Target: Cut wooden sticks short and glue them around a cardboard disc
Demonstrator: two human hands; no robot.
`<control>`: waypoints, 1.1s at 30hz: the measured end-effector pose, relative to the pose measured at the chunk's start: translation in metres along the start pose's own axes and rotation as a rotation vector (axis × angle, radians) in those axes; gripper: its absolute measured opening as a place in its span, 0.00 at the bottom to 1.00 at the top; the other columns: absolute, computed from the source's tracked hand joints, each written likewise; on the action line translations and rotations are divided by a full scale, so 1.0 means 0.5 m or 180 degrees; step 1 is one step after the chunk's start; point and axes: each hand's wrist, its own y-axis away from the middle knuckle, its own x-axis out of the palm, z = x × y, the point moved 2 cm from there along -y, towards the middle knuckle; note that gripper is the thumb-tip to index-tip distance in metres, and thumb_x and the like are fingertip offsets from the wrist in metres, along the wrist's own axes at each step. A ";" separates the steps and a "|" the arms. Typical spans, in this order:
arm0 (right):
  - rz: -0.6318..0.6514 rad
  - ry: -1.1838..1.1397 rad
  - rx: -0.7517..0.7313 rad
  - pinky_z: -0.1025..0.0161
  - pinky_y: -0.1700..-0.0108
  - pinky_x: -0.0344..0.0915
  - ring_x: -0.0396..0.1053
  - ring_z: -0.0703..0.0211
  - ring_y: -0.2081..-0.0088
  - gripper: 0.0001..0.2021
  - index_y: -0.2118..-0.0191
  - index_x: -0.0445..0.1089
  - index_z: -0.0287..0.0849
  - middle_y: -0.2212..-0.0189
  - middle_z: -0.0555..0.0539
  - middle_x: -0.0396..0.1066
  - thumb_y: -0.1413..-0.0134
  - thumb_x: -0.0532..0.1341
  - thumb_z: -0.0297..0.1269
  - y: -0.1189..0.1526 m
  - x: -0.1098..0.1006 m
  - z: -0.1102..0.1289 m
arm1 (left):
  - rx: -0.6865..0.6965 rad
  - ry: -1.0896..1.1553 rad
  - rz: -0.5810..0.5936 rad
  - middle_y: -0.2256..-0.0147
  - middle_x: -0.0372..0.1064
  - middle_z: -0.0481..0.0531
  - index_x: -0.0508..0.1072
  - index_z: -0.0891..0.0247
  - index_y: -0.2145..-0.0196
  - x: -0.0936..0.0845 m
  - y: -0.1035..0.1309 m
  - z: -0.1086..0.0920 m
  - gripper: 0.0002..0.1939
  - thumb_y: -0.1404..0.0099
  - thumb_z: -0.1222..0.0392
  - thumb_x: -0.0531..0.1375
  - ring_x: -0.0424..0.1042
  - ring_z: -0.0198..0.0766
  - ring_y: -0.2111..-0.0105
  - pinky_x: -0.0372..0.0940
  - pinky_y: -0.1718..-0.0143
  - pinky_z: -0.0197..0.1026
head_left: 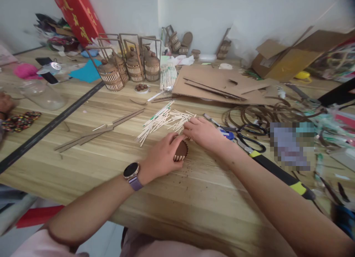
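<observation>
My left hand (163, 153), with a watch on its wrist, is wrapped round a small round cardboard piece (181, 150) on the table. Short pale sticks line its edge, and its face is brown. My right hand (203, 133) reaches to the far side of that piece, at the near edge of a loose pile of cut white sticks (158, 122). Its fingers are closed together; whatever is between the fingertips is hidden. Long brown cardboard strips (102, 133) lie left of the pile.
Finished stick-sided baskets with handles (111, 75) stand at the back left, near a dish of brown beads (142, 88). Flat cardboard (199, 79) lies behind the pile. Scissors (253, 135), a black-yellow tool (277, 172) and curled strips (249, 114) are on the right. Another person's hand (7, 101) is far left.
</observation>
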 end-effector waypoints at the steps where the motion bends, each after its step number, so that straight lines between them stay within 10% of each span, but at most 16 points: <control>1: -0.0040 -0.0028 0.0005 0.57 0.60 0.57 0.64 0.50 0.59 0.08 0.67 0.75 0.40 0.64 0.42 0.74 0.40 0.58 0.26 0.002 0.000 -0.002 | -0.0006 0.0001 -0.0002 0.41 0.57 0.63 0.57 0.61 0.40 0.000 0.000 0.000 0.37 0.45 0.62 0.65 0.64 0.55 0.43 0.64 0.43 0.56; 11: -0.0970 -0.1573 0.1041 0.60 0.62 0.66 0.71 0.55 0.64 0.08 0.60 0.71 0.43 0.65 0.44 0.75 0.38 0.54 0.31 0.071 -0.026 0.006 | -0.0014 0.0037 -0.0005 0.41 0.57 0.63 0.56 0.59 0.39 -0.003 0.001 0.001 0.38 0.45 0.63 0.65 0.65 0.55 0.44 0.64 0.44 0.57; 18: -0.0442 -0.3132 0.1476 0.65 0.67 0.65 0.71 0.61 0.71 0.04 0.64 0.68 0.43 0.71 0.50 0.75 0.44 0.58 0.34 0.111 -0.021 0.085 | -0.0021 0.0107 0.0036 0.41 0.56 0.63 0.55 0.60 0.39 -0.002 -0.001 0.001 0.38 0.45 0.62 0.66 0.62 0.56 0.41 0.63 0.43 0.57; 33: -0.0224 -0.2713 0.1237 0.67 0.69 0.60 0.70 0.61 0.71 0.04 0.66 0.68 0.43 0.72 0.50 0.74 0.45 0.59 0.27 0.104 -0.011 0.104 | -0.0009 0.0027 0.0067 0.40 0.56 0.64 0.55 0.63 0.39 0.000 -0.001 0.004 0.38 0.44 0.61 0.65 0.62 0.55 0.41 0.64 0.43 0.56</control>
